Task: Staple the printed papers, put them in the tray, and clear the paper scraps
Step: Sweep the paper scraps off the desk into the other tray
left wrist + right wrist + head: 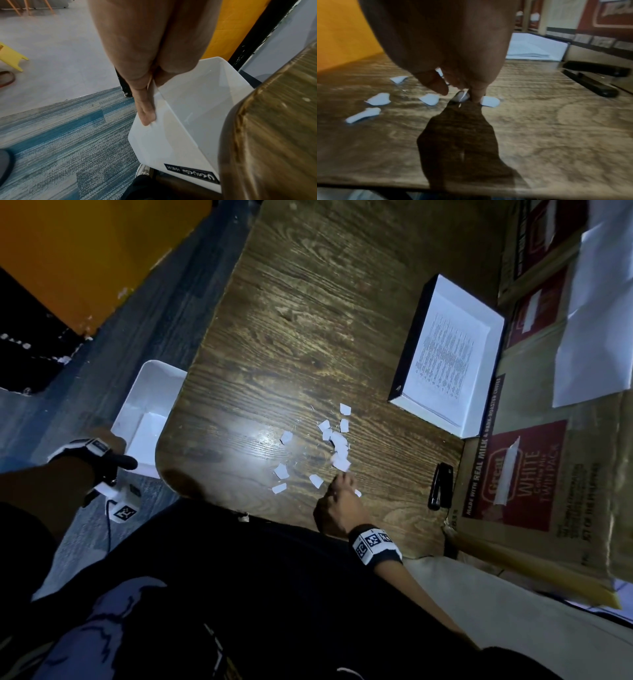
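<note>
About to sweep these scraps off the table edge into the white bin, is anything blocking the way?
Nothing visible does. Bare table lies between the paper scraps and the white bin, which the left hand holds below the edge.

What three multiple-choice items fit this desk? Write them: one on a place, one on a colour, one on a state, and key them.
1. Where do the printed papers lie?
A. in the tray
B. on the floor
C. under the stapler

2. What colour is the bin that the left hand holds?
A. black
B. white
C. red

3. What are the right hand's fingertips doing?
A. gripping the stapler
B. lying flat on the papers
C. pinching a paper scrap

Key: 1 A, the text sheet sits inside the tray walls; 2 B, its walls show white; 3 C, the right wrist view shows a scrap between the fingertips.
</note>
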`<state>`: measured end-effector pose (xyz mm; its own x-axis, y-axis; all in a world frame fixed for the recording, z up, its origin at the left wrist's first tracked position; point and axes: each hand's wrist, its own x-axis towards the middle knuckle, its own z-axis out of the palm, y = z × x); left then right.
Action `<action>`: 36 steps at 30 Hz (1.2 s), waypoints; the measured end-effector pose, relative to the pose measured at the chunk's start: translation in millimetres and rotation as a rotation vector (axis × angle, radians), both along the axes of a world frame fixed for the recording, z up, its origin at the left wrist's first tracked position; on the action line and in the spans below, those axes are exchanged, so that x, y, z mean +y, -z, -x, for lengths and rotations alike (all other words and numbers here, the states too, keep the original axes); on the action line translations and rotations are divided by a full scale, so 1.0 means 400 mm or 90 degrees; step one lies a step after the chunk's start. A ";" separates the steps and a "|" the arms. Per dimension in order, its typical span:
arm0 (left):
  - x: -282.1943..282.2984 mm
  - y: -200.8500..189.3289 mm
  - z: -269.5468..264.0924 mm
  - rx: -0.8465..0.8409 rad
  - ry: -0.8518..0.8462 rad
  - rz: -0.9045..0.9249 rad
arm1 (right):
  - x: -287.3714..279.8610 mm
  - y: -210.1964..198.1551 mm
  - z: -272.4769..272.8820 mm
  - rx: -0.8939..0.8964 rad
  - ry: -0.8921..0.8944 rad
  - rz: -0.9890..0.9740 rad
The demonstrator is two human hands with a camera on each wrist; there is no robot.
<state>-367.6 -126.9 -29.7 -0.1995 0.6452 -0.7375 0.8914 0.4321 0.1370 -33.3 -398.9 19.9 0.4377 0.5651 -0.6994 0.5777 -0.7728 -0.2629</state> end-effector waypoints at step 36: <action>0.042 0.012 0.022 0.066 0.137 0.034 | 0.242 0.088 0.016 0.652 0.422 -0.087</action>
<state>-376.3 -110.0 -34.5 -0.1375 0.6418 -0.7545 0.9719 0.2342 0.0221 -39.8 -302.2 -15.4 -0.0484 0.5380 -0.8415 -0.4379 -0.7687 -0.4663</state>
